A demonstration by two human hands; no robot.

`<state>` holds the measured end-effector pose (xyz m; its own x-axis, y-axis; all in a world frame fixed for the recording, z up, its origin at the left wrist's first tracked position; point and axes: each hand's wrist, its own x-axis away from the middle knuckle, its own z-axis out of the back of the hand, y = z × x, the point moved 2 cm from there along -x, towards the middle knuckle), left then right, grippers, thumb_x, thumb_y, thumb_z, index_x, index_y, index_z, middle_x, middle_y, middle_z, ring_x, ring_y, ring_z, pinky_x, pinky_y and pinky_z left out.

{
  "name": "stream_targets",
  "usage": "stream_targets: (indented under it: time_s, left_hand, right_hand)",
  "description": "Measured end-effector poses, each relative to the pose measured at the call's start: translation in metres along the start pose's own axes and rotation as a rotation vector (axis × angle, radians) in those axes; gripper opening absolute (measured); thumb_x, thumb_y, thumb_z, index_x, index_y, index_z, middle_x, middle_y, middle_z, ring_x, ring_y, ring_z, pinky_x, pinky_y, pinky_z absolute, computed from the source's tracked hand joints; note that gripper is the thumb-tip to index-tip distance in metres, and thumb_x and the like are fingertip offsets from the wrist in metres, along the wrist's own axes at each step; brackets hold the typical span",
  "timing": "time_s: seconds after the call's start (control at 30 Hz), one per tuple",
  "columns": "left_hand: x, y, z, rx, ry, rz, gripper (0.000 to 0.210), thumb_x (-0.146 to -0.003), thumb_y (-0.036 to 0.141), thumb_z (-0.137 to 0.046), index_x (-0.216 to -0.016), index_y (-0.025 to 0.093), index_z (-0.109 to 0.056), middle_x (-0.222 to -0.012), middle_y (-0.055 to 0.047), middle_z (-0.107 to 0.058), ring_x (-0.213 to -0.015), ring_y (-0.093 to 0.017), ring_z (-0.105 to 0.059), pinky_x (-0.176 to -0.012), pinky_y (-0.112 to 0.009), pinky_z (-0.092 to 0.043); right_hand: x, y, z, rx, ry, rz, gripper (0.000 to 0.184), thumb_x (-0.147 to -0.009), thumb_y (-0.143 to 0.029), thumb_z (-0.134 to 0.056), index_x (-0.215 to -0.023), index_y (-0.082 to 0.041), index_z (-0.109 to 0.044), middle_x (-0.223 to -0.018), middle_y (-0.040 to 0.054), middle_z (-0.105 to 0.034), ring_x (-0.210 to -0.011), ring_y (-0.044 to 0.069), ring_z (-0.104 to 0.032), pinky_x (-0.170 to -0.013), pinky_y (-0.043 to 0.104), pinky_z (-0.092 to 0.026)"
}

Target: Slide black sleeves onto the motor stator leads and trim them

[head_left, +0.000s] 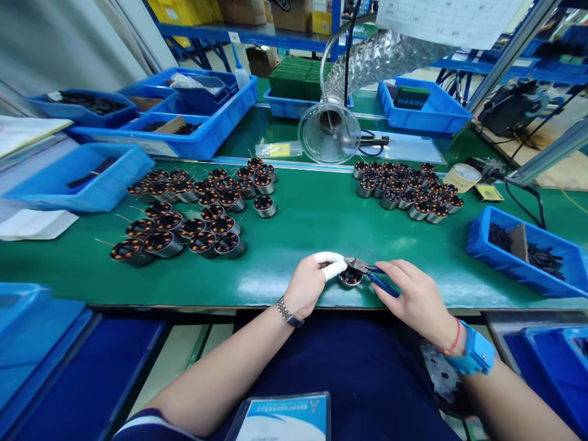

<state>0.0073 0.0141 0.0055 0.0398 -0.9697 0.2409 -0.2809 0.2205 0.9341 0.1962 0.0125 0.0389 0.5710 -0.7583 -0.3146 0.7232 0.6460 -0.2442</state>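
My right hand (416,299) is closed round the blue handles of a pair of cutting pliers (383,283). Their metal jaws lie just above a round motor stator (350,279) that rests near the table's front edge. My left hand (312,278), with white covers on its fingertips, pinches beside the jaws, over the stator's left rim. What is between those fingers is too small to make out. Part of the stator is hidden by the pliers and the fingers.
Stators with copper windings stand in a left group (165,244) and a right group (407,199). A blue bin (482,242) of black parts is at right, more blue trays (197,144) at left. A clear fume hood (329,144) hangs over the back of the green table (303,226).
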Motion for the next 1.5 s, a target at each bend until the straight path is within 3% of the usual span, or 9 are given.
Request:
stream_targets:
  time_s: [0.13,0.37,0.57,0.73,0.87,1.03,1.1,1.27,1.5]
  left_hand:
    - [0.001,-0.001,-0.001,0.009,0.000,0.006,0.013,-0.062,0.023,-0.071,-0.069,0.014,-0.065,-0.070,-0.001,-0.064,-0.070,-0.014,-0.057,-0.072,-0.027,-0.044]
    - [-0.001,0.007,0.029,0.051,0.119,-0.065,0.043,-0.067,0.028,-0.068,-0.106,0.016,-0.054,-0.093,-0.005,-0.062,-0.086,-0.015,-0.059,-0.077,-0.029,-0.046]
    - [-0.010,0.021,0.075,-0.156,0.321,-0.194,0.059,-0.064,0.028,-0.069,-0.117,0.020,-0.044,-0.084,0.001,-0.056,-0.079,-0.014,-0.057,-0.073,-0.030,-0.048]
    - [-0.020,0.022,0.082,-0.275,0.370,-0.173,0.065,-0.062,0.031,-0.070,-0.118,0.019,-0.042,-0.087,0.000,-0.053,-0.078,-0.014,-0.057,-0.072,-0.031,-0.047]
    - [-0.023,0.019,0.081,-0.320,0.361,-0.143,0.066,-0.062,0.035,-0.070,-0.119,0.019,-0.041,-0.093,-0.002,-0.054,-0.079,-0.015,-0.057,-0.074,-0.032,-0.046]
    - [-0.023,0.015,0.081,-0.300,0.351,-0.147,0.066,-0.061,0.036,-0.071,-0.118,0.020,-0.042,-0.093,-0.001,-0.053,-0.081,-0.015,-0.055,-0.075,-0.030,-0.045]
    - [-0.023,0.014,0.080,-0.301,0.350,-0.148,0.066,-0.060,0.036,-0.071,-0.118,0.019,-0.043,-0.094,-0.002,-0.053,-0.081,-0.015,-0.055,-0.074,-0.030,-0.045]
    - [-0.025,0.012,0.082,-0.352,0.355,-0.162,0.061,-0.064,0.037,-0.068,-0.117,0.019,-0.043,-0.100,-0.006,-0.054,-0.084,-0.015,-0.056,-0.074,-0.030,-0.047]
    - [-0.030,0.017,0.086,-0.360,0.506,-0.262,0.064,-0.066,0.028,-0.069,-0.123,0.021,-0.039,-0.122,-0.013,-0.048,-0.081,-0.015,-0.061,-0.068,-0.026,-0.051]
  right_hand:
    - [0.000,0.009,0.002,-0.003,0.107,-0.075,0.033,-0.082,-0.035,-0.051,-0.109,-0.015,-0.053,-0.094,0.0075,-0.060,-0.085,0.017,-0.055,-0.075,0.028,-0.046]
    - [0.004,0.049,-0.002,0.305,-0.067,-0.167,0.040,-0.081,-0.043,-0.051,-0.109,-0.016,-0.057,-0.095,0.0117,-0.058,-0.092,0.025,-0.051,-0.076,0.037,-0.042]
    - [-0.001,0.000,-0.008,0.088,-0.056,0.083,0.032,-0.086,-0.034,-0.045,-0.114,-0.022,-0.053,-0.088,0.0064,-0.057,-0.082,0.017,-0.049,-0.072,0.030,-0.038]
    - [-0.014,-0.022,-0.025,0.076,-0.094,0.129,0.022,-0.087,-0.036,-0.045,-0.096,-0.022,-0.058,-0.074,0.0025,-0.056,-0.073,0.015,-0.048,-0.066,0.027,-0.035]
    - [-0.021,0.016,-0.006,0.130,0.004,-0.075,0.022,-0.088,-0.036,-0.042,-0.094,-0.023,-0.059,-0.080,0.0033,-0.060,-0.078,0.014,-0.052,-0.068,0.025,-0.037]
    - [-0.020,0.100,0.027,0.415,0.034,-0.655,0.030,-0.090,-0.038,-0.035,-0.102,-0.020,-0.055,-0.086,0.0070,-0.063,-0.076,0.017,-0.059,-0.062,0.025,-0.039]
    - [-0.020,0.127,0.028,0.457,0.022,-0.768,0.030,-0.089,-0.033,-0.036,-0.100,-0.014,-0.055,-0.084,0.0120,-0.063,-0.074,0.020,-0.061,-0.060,0.027,-0.040]
    - [-0.026,0.170,0.017,0.437,0.031,-0.869,0.028,-0.087,-0.021,-0.035,-0.102,-0.004,-0.052,-0.085,0.0205,-0.063,-0.075,0.023,-0.063,-0.063,0.030,-0.043]
    - [-0.026,0.182,0.013,0.297,0.052,-0.737,0.046,-0.083,-0.013,-0.038,-0.128,-0.002,-0.036,-0.099,0.0216,-0.062,-0.088,0.024,-0.062,-0.076,0.033,-0.044]
